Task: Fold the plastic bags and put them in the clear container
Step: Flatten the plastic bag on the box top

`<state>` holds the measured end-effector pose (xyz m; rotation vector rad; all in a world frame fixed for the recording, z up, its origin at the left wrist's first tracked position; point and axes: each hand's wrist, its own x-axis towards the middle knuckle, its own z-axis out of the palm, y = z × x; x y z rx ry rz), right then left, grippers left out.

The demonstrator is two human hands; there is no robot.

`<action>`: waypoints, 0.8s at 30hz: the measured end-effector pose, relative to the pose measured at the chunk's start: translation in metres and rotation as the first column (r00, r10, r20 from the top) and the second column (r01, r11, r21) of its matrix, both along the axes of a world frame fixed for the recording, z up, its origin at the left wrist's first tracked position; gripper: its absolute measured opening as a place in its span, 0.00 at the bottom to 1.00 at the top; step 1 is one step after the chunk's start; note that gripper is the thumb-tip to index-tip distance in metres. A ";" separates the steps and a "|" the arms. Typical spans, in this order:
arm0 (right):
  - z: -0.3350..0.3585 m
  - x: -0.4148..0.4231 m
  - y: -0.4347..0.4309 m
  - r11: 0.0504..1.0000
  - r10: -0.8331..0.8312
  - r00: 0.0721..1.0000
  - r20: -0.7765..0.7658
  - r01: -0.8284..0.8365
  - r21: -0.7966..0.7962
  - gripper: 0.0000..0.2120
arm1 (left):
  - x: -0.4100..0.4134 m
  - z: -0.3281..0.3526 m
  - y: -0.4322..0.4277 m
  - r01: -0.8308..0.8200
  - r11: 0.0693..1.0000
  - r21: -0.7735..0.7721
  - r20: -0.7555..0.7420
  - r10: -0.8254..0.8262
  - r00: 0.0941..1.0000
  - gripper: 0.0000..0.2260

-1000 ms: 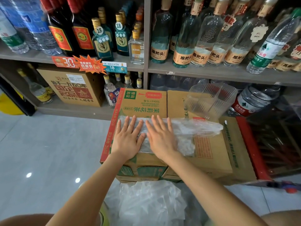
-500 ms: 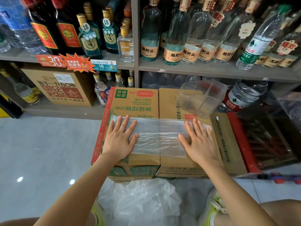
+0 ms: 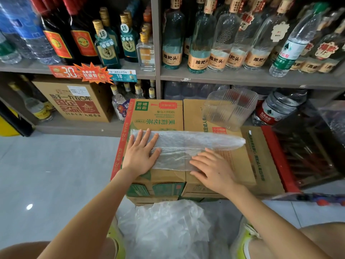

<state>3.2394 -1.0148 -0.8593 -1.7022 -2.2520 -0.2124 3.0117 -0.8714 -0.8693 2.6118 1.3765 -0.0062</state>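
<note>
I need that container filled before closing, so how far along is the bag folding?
Early. Done: one plastic bag lies flattened into a long strip on the cardboard boxes. In hand: the left hand and right hand press flat on it; it is not yet folded small. Left: the clear container shows no bags inside, and a heap of crumpled bags waits on the floor.
</note>
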 end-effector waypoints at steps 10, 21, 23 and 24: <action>0.015 0.002 -0.004 0.999 -0.038 0.981 -0.190 0.038 -0.006 0.15 | -0.039 0.042 -0.009 0.075 0.992 -0.105 0.516 -0.010 0.857 0.31; 0.034 0.017 0.010 0.967 -0.240 0.900 -0.364 0.189 -0.171 0.05 | -0.060 0.036 -0.005 0.032 0.993 -0.113 0.447 0.022 0.894 0.25; 0.031 0.022 0.017 0.963 -0.262 0.896 -0.359 0.216 -0.164 0.05 | -0.055 0.035 0.001 0.029 0.990 -0.137 0.461 0.038 0.886 0.22; 0.029 0.024 0.020 0.954 -0.283 0.883 -0.375 0.216 -0.210 0.06 | -0.053 0.035 0.003 0.004 0.985 -0.172 0.460 0.077 0.885 0.18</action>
